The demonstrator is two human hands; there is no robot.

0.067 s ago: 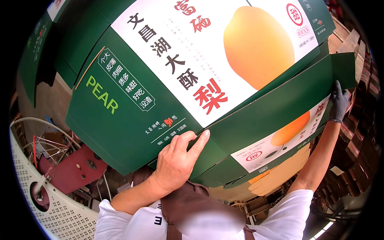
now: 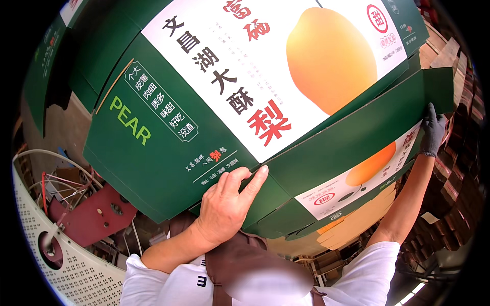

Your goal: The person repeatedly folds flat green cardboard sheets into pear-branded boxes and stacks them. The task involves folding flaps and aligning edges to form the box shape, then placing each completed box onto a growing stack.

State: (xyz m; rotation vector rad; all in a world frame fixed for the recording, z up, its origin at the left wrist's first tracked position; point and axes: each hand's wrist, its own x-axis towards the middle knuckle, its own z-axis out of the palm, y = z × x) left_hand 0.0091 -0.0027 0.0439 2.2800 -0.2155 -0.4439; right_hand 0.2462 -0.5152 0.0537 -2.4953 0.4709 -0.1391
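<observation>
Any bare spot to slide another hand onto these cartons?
Free: green flap between the left hand and the gloved right hand. Crowded: lower left, with the red metal frame and white perforated panel.

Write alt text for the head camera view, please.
A person holds a big green fruit carton overhead, bare left hand on its near edge, gloved right hand on the far flap. A white perforated panel sits at lower left.

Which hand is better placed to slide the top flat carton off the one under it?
Probably the left. The bare left hand lies with its fingertips at the top carton's near edge. The gloved right hand is stretched far out at the lower carton's corner.
</observation>
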